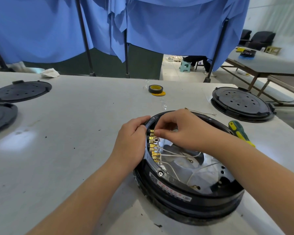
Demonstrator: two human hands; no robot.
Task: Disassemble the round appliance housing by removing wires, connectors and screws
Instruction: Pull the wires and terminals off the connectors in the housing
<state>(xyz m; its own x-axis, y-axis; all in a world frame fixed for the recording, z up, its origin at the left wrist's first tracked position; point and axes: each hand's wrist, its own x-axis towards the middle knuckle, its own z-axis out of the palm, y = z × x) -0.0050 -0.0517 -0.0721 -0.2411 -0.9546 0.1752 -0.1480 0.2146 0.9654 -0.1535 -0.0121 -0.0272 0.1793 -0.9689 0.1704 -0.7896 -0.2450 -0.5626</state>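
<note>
Clearly we are partway through the wiring stage. The round appliance housing (pixel 188 192) sits open side up on the table (pixel 75 133), at about five o'clock from the table's middle, and its bottom cover is already off, so the inside shows. Our left hand (pixel 132 141) wraps the rim at nine o'clock, fingers curled over the edge to steady it. Our right hand (pixel 182 131) reaches across from three o'clock, its fingertips (pixel 157 133) pressed together in a pinch on the topmost brass terminal of the terminal row (pixel 153 148) (whether a connector is in that grip or only the bare tab, we cannot tell).

What looks done: the upper tabs of the row appear bare, one white wire (pixel 176 155) lies loose inside with a free ring lug at its end, and a thin wire pair (pixel 200 112) lies on the table at twelve o'clock from the housing.

What looks left: several white leads run to the lower terminals, apparently plugged in. Rim screws are in place at eleven o'clock (pixel 153 118), one o'clock (pixel 210 119) and seven o'clock (pixel 160 173). The green and yellow screwdriver (pixel 239 133) lies untouched at two o'clock, so we judge the screw work not yet begun.

Elsewhere, a roll of tape (pixel 155 89) lies farther back, and other round covers rest at ten and two o'clock.
</note>
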